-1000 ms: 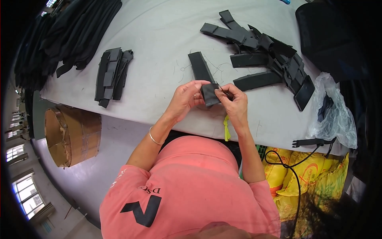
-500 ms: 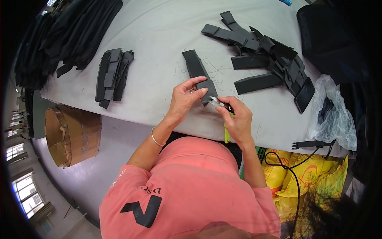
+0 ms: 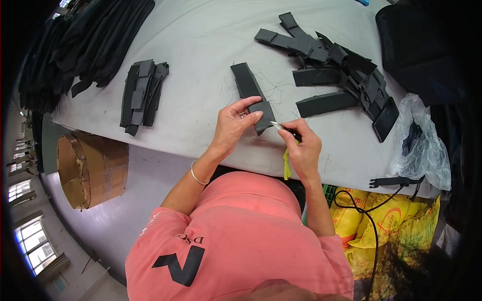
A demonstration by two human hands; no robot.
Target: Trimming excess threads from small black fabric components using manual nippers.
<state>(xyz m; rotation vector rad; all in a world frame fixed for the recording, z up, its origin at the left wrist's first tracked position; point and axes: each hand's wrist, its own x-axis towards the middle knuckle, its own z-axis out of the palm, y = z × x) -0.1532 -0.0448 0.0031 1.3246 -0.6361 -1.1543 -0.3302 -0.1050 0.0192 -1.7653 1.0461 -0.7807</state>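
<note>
A long black fabric strap piece (image 3: 247,80) lies on the grey-covered table in front of me. Its near end, a squarish flap, is pinched between the thumb and fingers of my left hand (image 3: 234,122). My right hand (image 3: 305,149) is wrapped round a pair of thread snips (image 3: 276,125) with a yellow-green ribbon (image 3: 286,164) hanging from it. The snips' blades look closed together, their tip at the right edge of the flap. Most of the handle is hidden in my fingers. Loose dark threads lie beside the strap piece.
Similar black pieces form a small stack (image 3: 142,95) at left and a spread heap (image 3: 346,70) at right. Dark garments (image 3: 95,40) are piled far left. A clear plastic bag (image 3: 419,145) and a buckled strap (image 3: 396,181) lie right, above yellow sacks (image 3: 371,215). A cardboard box (image 3: 95,168) stands left, below the table.
The snips' blades, apart before, have come together, and my right hand has turned and shifted slightly right. My left hand and the strap piece stay almost where they were.
</note>
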